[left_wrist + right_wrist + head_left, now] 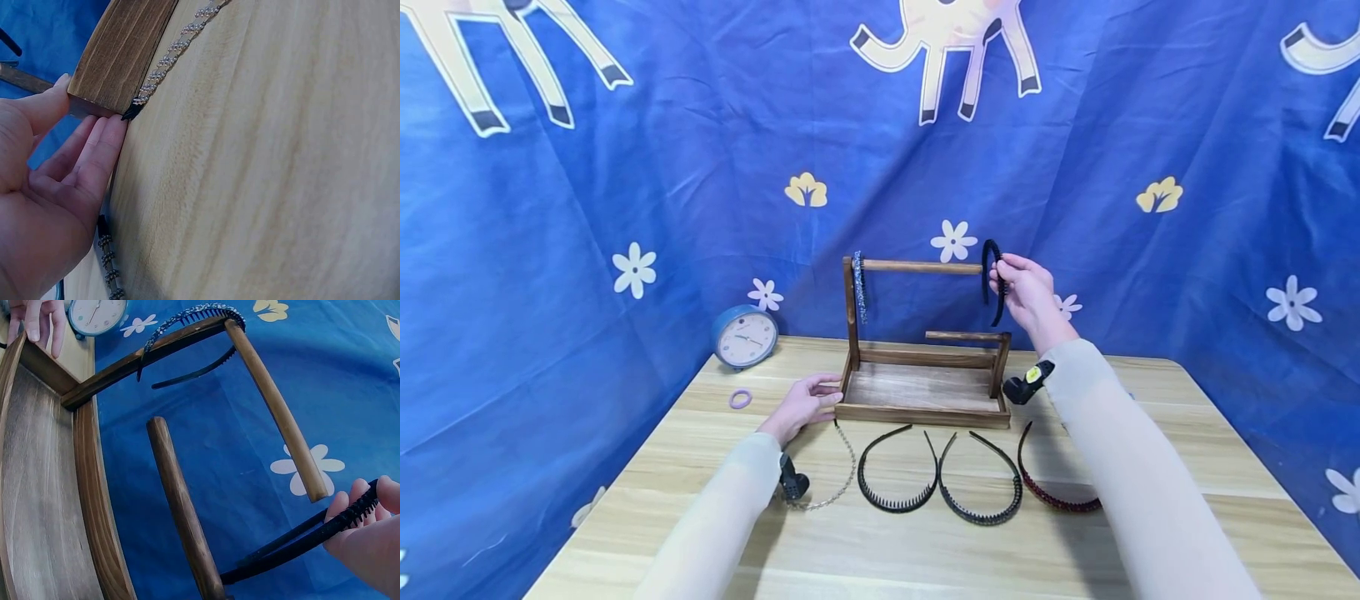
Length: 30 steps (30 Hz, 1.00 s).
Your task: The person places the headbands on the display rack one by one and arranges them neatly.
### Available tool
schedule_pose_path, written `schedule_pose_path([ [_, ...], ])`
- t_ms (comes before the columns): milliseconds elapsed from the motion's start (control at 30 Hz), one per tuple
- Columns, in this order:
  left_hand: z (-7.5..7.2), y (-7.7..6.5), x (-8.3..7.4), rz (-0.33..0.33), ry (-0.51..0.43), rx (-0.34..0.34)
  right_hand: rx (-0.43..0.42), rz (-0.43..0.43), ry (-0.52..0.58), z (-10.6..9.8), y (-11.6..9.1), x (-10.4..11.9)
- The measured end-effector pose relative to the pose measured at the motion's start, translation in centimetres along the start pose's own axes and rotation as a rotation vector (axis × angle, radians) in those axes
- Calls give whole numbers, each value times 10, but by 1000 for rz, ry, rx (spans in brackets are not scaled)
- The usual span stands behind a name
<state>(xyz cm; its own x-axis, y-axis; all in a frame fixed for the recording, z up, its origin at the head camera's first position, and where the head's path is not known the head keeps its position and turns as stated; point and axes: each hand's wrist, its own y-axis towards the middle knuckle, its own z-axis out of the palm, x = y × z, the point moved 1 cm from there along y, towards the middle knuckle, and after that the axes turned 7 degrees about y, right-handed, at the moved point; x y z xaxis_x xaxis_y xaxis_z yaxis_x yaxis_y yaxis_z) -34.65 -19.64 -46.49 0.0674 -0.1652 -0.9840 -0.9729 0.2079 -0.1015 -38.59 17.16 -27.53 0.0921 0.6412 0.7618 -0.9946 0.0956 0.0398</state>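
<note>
My right hand (1028, 293) pinches a black headband (300, 544) with comb teeth, held upright by the free right end of the upper bar (921, 267) of a wooden headband stand (925, 416). In the right wrist view the bar's tip stands just short of the fingers. A glittery blue-silver headband (861, 287) hangs at that bar's left end. My left hand (803, 407) holds the left end of the stand's tray, thumb and fingers around its corner. Under this hand lies a beaded headband (169, 59), one black tip beside the fingers.
In front of the stand lie a black toothed headband (895, 505), a dark braided-looking one (985, 518) and a dark red one (1060, 502), partly behind the right sleeve. A blue clock (746, 337) and a purple ring (741, 399) sit at left. A shorter lower bar (964, 336) points left.
</note>
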Motion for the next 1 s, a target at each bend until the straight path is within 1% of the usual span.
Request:
schedule_pose_path([
  [67, 1, -2, -4, -8, 0, 4, -20, 0, -15, 2, 1, -3],
  [133, 3, -8, -11, -9, 7, 9, -31, 9, -20, 4, 3, -5],
  [200, 6, -14, -18, -8, 16, 13, -31, 15, -27, 6, 4, -8],
  [267, 7, -16, -20, -5, 20, 14, -33, 18, -39, 8, 5, -12],
  [333, 5, -13, -17, -4, 17, 14, -35, 21, -41, 10, 5, -15],
  [500, -1, -1, -1, 1, 18, 0, -44, 24, -47, 17, 5, -21],
  [700, 0, -2, -1, 14, 35, -18, -27, 27, -21, 32, 4, -31],
  [767, 0, -2, -2, 9, 34, -26, -22, 32, -5, 37, 3, -34],
  [1000, 1, -2, 0, 10, 33, -21, -15, 26, 18, 53, -1, -50],
])
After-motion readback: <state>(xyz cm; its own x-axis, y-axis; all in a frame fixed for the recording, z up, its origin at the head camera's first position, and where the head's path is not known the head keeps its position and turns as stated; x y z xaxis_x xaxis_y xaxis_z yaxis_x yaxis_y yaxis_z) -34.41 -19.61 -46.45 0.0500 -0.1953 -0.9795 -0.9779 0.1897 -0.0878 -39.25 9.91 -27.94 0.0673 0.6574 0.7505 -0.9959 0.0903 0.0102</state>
